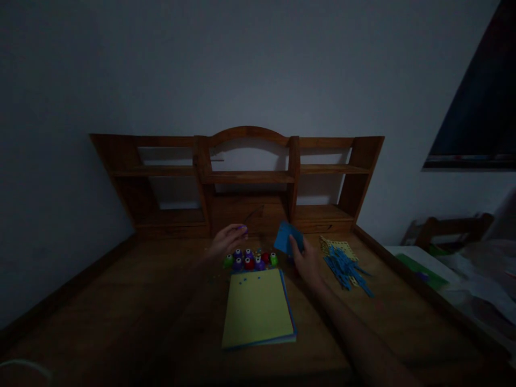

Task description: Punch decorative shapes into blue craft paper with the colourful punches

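Observation:
My left hand (226, 240) is raised over the desk, its fingers closed around a small purple craft punch (242, 229). To its right, my right hand (306, 260) pinches a piece of blue paper (287, 238) between thumb and fingers. Below and between the hands stand several small craft punches (249, 263) in purple, red and green, with white tops. Closer to me lies a stack of coloured paper (258, 309), a yellow sheet uppermost. A few tiny blue cut-outs (244, 280) rest near the far edge of that sheet.
Right of my right hand is a heap of blue paper strips (342, 267), partly over yellow punched paper (345, 249). A wooden shelf unit (250, 177) stands along the back of the desk (169, 301). Beyond the right edge are a chair (455, 231) and plastic bags (479, 279).

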Demonstrator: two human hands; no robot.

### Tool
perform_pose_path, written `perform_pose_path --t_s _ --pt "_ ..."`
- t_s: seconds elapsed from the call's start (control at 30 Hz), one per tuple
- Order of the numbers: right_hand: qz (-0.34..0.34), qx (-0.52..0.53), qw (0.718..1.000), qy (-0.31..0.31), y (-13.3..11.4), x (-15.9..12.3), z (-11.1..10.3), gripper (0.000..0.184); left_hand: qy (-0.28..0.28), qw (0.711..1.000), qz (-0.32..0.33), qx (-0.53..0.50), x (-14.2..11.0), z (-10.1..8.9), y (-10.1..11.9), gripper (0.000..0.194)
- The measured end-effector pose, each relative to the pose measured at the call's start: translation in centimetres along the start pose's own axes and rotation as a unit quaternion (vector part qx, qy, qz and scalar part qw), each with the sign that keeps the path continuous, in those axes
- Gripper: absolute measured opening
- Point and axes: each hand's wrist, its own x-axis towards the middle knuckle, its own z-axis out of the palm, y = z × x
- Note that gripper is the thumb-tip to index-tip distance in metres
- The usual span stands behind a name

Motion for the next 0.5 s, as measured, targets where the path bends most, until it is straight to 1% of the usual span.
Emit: perform_pose_path --t_s 0.07,0.1,0.17,0.2,0.23,0.27,0.3,0.37,0.4,0.43,0.5 --pt "-0.013 -0.027 0.999 -0.011 0.1 0.0 -0.1 0.041 0.0 1.0 -0.002 0.019 -0.6 -0.4 -1.4 0.044" --pt "-0.012 -0.042 0.999 -0.007 0.4 0.2 -0.2 0.041 -0.004 0.999 0.005 0.049 -0.5 -0.6 -2.0 0.044" --pt "0.003 -0.066 0.998 0.019 1.5 0.8 -0.7 0.043 -0.031 0.988 0.022 0.15 0.3 -0.7 -2.7 0.045" --pt "0.014 -0.075 0.996 0.037 2.2 1.2 -1.0 0.043 -0.053 0.976 0.033 0.21 0.9 -0.7 -2.9 0.045" --pt "0.029 -0.082 0.994 0.062 3.0 1.6 -1.3 0.044 -0.078 0.958 0.046 0.274 1.6 -0.7 -2.9 0.045" --pt "0.043 -0.084 0.992 0.088 3.7 2.0 -1.6 0.045 -0.108 0.932 0.065 0.34 2.3 -0.6 -2.8 0.043" --pt "0.06 -0.08 0.989 0.111 4.4 2.4 -1.9 0.047 -0.135 0.9 0.091 0.405 3.0 -0.4 -2.7 0.04" --pt "0.091 -0.068 0.983 0.143 5.5 2.9 -2.2 0.049 -0.183 0.818 0.147 0.525 4.1 0.2 -2.5 0.034" --pt "0.104 -0.059 0.982 0.149 5.8 3.0 -2.3 0.049 -0.197 0.796 0.158 0.55 4.5 0.5 -2.4 0.032" --pt "0.113 -0.052 0.981 0.15 6.1 3.0 -2.3 0.05 -0.211 0.78 0.163 0.566 4.8 0.9 -2.4 0.031" --pt "0.12 -0.045 0.982 0.142 6.5 2.9 -2.2 0.05 -0.234 0.774 0.156 0.567 5.1 1.6 -2.7 0.032"
